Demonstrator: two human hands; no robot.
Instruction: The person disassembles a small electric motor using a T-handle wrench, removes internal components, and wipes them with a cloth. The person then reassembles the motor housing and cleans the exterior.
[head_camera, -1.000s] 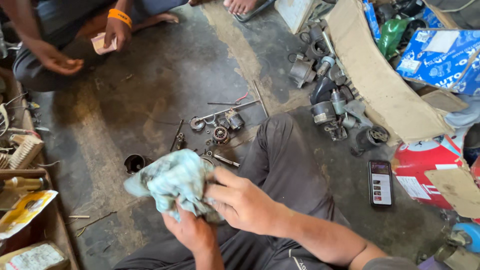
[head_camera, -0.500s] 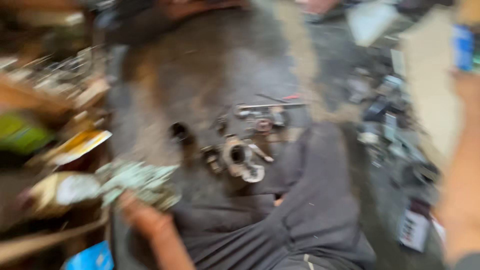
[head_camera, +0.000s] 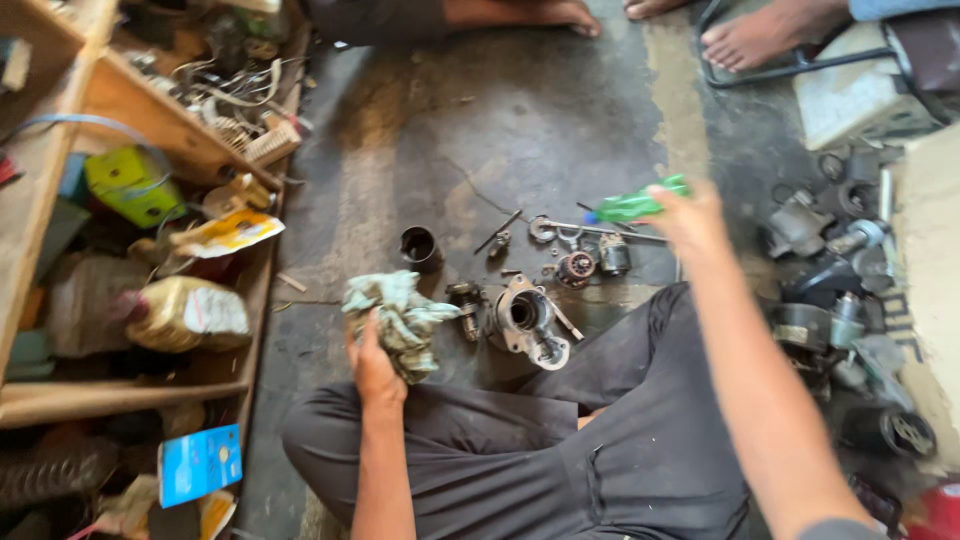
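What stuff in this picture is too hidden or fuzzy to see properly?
Head view only:
- Green bottle: the right hand covers one end.
- Left hand: its fingers are buried in the crumpled rag.
- Two other people's feet: cut off by the top edge.
- Red thing: cut off at the bottom right corner.
- Shelf clutter: too blurred to identify.

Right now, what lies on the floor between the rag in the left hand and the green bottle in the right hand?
In the head view, between the rag and green bottle lie a metal housing, a wrench and small round parts.
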